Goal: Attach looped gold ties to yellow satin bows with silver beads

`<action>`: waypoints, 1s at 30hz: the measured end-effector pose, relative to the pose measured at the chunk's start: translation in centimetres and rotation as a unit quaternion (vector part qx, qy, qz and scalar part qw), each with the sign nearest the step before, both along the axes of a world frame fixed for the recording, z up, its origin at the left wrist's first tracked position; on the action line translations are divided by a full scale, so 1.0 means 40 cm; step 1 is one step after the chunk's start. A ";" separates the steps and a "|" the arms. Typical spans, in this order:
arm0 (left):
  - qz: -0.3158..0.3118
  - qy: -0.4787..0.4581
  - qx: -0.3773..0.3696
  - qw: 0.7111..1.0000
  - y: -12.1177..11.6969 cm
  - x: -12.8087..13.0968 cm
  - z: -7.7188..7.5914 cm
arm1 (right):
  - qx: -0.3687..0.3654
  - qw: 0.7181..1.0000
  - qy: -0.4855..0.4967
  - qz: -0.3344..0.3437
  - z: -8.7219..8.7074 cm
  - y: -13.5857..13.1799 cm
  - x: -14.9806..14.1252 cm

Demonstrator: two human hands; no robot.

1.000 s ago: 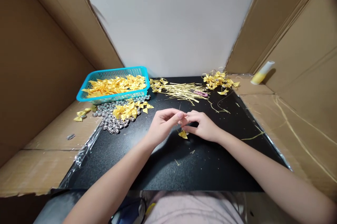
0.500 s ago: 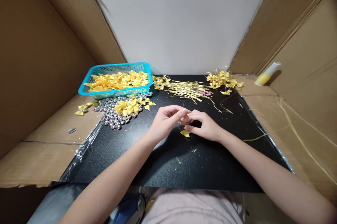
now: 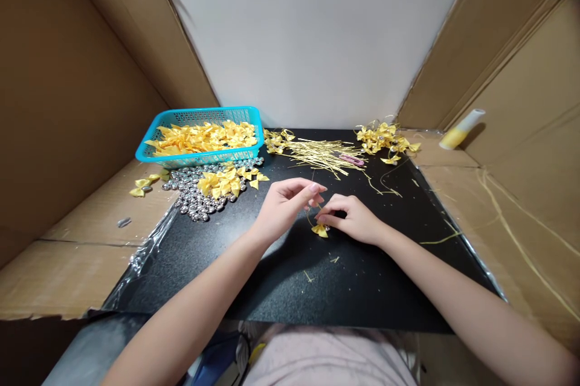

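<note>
My left hand [image 3: 286,205] is closed in a pinch above the table's middle, with a thin gold cord between its fingers. A fine end of it pokes up past the fingertips. My right hand [image 3: 356,218], just to the right and a little lower, pinches a small yellow ribbon bow [image 3: 320,231] by its upper part. A loop of the cord runs from the bow up toward my left fingers. Part of the bow is hidden behind the right fingertips. Beyond my hands lies a heap of short gold cords [image 3: 319,155].
A blue basket [image 3: 203,161] of yellow bows stands at the back left. Silver beads [image 3: 193,202] and loose bows [image 3: 222,183] lie before it. Corded bows [image 3: 380,138] are piled back right, near a pink clip [image 3: 352,160] and a cone [image 3: 462,128]. Cardboard walls flank the black table [image 3: 362,289].
My hands have drawn slightly apart, the fingertips no longer meeting. The right hand and the bow have shifted slightly down, and more of the cord loop shows.
</note>
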State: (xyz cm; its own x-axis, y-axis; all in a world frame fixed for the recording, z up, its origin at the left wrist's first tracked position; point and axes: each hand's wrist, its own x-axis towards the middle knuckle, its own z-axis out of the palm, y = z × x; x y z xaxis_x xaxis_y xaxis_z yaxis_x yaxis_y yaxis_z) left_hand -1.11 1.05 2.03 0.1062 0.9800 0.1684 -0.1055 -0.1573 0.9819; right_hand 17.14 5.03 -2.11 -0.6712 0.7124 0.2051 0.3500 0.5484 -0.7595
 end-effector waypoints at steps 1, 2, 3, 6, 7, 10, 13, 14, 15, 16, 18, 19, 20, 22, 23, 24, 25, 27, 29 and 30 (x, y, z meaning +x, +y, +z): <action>0.000 -0.001 0.001 1.000 0.000 -0.001 0.001 | 0.000 1.000 -0.002 -0.002 0.001 -0.001 0.001; 0.002 -0.001 0.001 1.000 0.001 -0.002 0.001 | 0.001 1.000 -0.004 -0.002 0.001 -0.002 0.003; 0.005 -0.001 0.000 1.000 0.001 -0.002 0.002 | 0.004 1.000 -0.006 -0.002 0.002 -0.003 0.004; 0.013 -0.001 -0.003 1.000 0.002 -0.003 0.003 | 0.016 1.000 -0.006 0.002 0.004 -0.007 0.008; 0.014 0.000 -0.004 1.000 0.003 -0.003 0.004 | 0.019 1.000 -0.006 0.003 0.004 -0.008 0.009; 0.016 0.000 -0.007 1.000 0.003 -0.002 0.005 | 0.023 1.000 -0.005 0.004 0.005 -0.009 0.011; 0.017 -0.002 -0.007 1.000 0.002 -0.002 0.005 | 0.025 1.000 -0.005 0.005 0.005 -0.010 0.013; 0.018 -0.002 -0.006 1.000 0.002 -0.002 0.005 | 0.026 1.000 -0.005 0.005 0.006 -0.011 0.013; 0.018 -0.001 -0.006 1.000 0.002 -0.002 0.005 | 0.026 1.000 -0.004 0.005 0.006 -0.011 0.014; 0.018 0.000 -0.004 1.000 0.002 -0.003 0.004 | 0.026 1.000 -0.002 0.005 0.007 -0.012 0.014; 0.017 0.001 -0.003 1.000 0.002 -0.003 0.004 | 0.022 1.000 0.004 0.010 0.009 -0.014 0.016; 0.017 0.002 -0.003 1.000 0.002 -0.003 0.004 | 0.019 1.000 0.007 0.013 0.010 -0.015 0.017; 0.018 0.004 -0.003 1.000 0.002 -0.004 0.004 | 0.017 1.000 0.010 0.016 0.012 -0.015 0.019; 0.020 0.007 -0.004 1.000 0.002 -0.003 0.003 | 0.014 1.000 0.014 0.020 0.015 -0.015 0.022; 0.021 0.008 -0.004 1.000 0.002 -0.003 0.003 | 0.013 1.000 0.015 0.021 0.017 -0.015 0.024; 0.020 0.009 -0.003 1.000 0.001 -0.003 0.003 | 0.013 1.000 0.016 0.021 0.020 -0.015 0.026; 0.019 0.009 -0.002 1.000 0.001 -0.003 0.002 | 0.013 0.999 0.018 0.022 0.022 -0.014 0.027; 0.014 0.012 0.000 1.000 0.001 -0.003 0.000 | 0.016 0.999 0.022 0.021 0.025 -0.014 0.027; 0.010 0.017 0.000 1.000 0.001 -0.003 0.000 | 0.021 0.999 0.022 0.012 0.024 -0.015 0.024; 0.009 0.021 -0.001 1.000 0.001 -0.003 0.000 | 0.024 0.999 0.021 0.004 0.022 -0.015 0.022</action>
State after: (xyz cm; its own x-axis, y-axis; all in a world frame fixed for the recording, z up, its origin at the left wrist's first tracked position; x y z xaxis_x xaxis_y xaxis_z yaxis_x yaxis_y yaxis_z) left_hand -1.21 1.07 2.04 0.0958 0.9820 0.1630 -0.0619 -0.1576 0.9856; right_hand 18.01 4.42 -1.23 -0.6674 0.6951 0.2674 0.3129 0.5875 -0.7462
